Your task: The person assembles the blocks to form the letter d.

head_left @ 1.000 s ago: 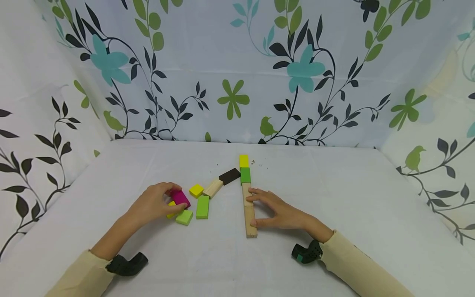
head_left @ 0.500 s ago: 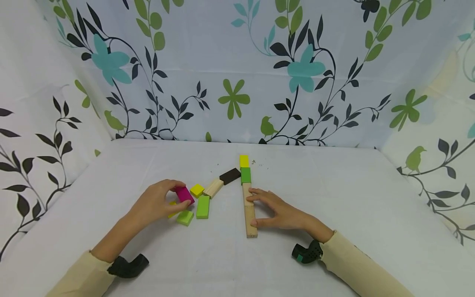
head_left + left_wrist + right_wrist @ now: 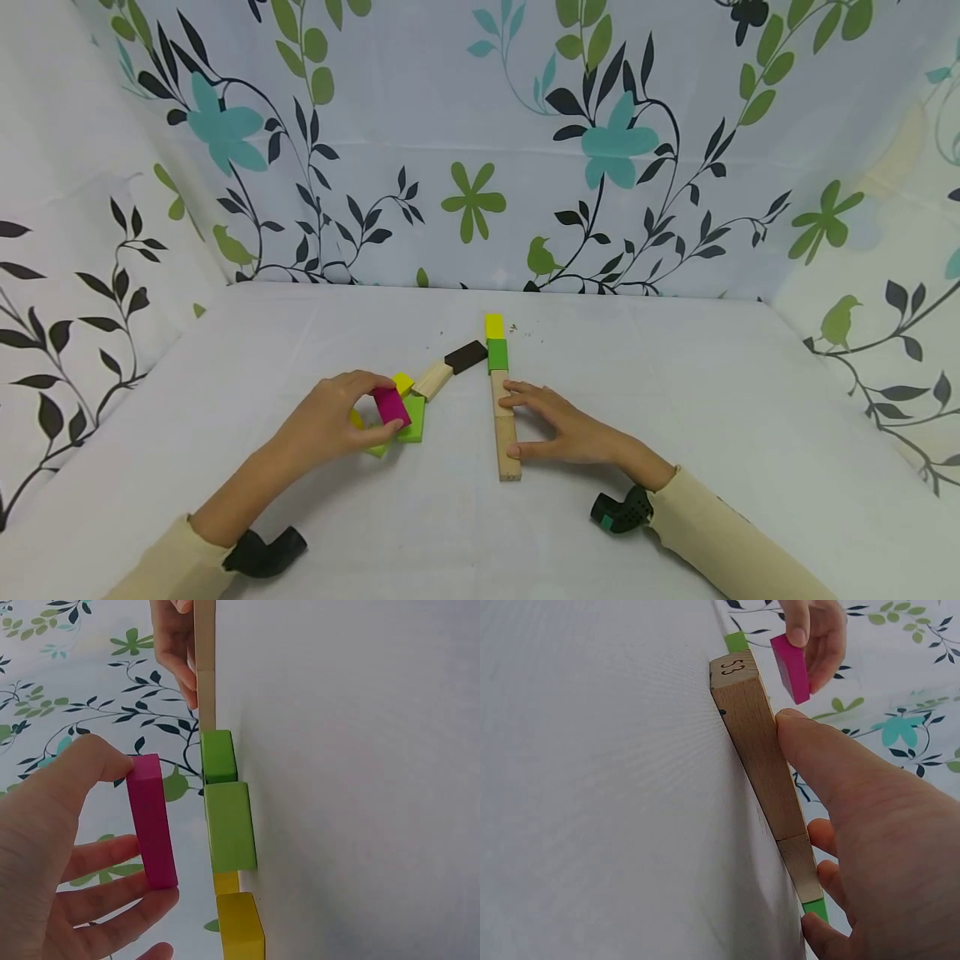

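Much leaf-patterned cloth (image 3: 420, 108) hangs behind the white tabletop (image 3: 645, 358). The right hand (image 3: 558, 427), fingers loosely spread, touches two wooden blocks (image 3: 507, 454) laid end to end; the left hand (image 3: 326, 421), partly closed, pinches a magenta block (image 3: 392, 407) raised above the tabletop near a light green block (image 3: 417, 419).

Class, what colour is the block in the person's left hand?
Magenta pink; the block shows best in the left wrist view.
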Available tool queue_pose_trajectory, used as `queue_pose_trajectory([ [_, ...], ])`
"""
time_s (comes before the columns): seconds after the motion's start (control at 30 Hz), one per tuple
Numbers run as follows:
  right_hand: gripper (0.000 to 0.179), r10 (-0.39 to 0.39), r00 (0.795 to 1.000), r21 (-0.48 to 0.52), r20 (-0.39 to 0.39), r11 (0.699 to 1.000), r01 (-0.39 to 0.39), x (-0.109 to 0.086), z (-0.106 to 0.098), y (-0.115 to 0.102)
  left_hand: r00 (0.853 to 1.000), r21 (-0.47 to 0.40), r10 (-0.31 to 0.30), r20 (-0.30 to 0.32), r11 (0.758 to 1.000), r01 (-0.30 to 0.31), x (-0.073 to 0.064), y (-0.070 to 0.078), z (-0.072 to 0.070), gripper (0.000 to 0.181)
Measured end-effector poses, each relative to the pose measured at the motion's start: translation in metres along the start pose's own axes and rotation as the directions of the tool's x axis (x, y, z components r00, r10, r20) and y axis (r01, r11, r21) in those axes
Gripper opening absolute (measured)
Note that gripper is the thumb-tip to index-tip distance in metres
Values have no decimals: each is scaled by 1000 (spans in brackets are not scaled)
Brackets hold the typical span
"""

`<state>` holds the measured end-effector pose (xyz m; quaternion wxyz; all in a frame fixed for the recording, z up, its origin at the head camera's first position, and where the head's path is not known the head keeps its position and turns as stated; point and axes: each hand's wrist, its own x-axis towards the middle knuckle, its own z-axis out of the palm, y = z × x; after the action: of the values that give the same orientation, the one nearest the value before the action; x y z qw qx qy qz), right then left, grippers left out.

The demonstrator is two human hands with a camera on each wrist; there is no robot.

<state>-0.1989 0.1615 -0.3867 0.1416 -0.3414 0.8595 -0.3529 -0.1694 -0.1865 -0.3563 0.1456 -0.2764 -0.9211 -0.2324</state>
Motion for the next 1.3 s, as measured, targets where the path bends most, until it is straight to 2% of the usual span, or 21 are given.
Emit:
queue_pose_trajectory([
  [0.33,64,-6,1000,-5,-5,1000,6,0,0,1,997,63,81,-14,995,-80,-3,17,1,41],
  [0.53,64,5,1000,-5,-9,1000,-5,0,1,1,996,79,86,20,993,-87,-8,26,3,40],
  [0.77,64,13,1000,-4,-8,1000,-13,0,1,0,989,138,140,50,980,-145,-14,35,3,40],
  [0.87,64,16,1000,0,-7,1000,-16,0,1,0,986,145,146,86,977,-157,-17,38,3,39],
  [0.97,64,16,1000,3,-8,1000,-16,-1,1,0,980,126,131,149,981,-150,-19,42,2,39],
  [1.17,63,13,1000,10,-8,1000,-12,0,1,1,955,98,116,271,984,-148,-24,49,2,38],
  [1.3,63,14,1000,9,-7,1000,-14,0,1,0,943,98,106,315,985,-144,-24,49,1,39],
])
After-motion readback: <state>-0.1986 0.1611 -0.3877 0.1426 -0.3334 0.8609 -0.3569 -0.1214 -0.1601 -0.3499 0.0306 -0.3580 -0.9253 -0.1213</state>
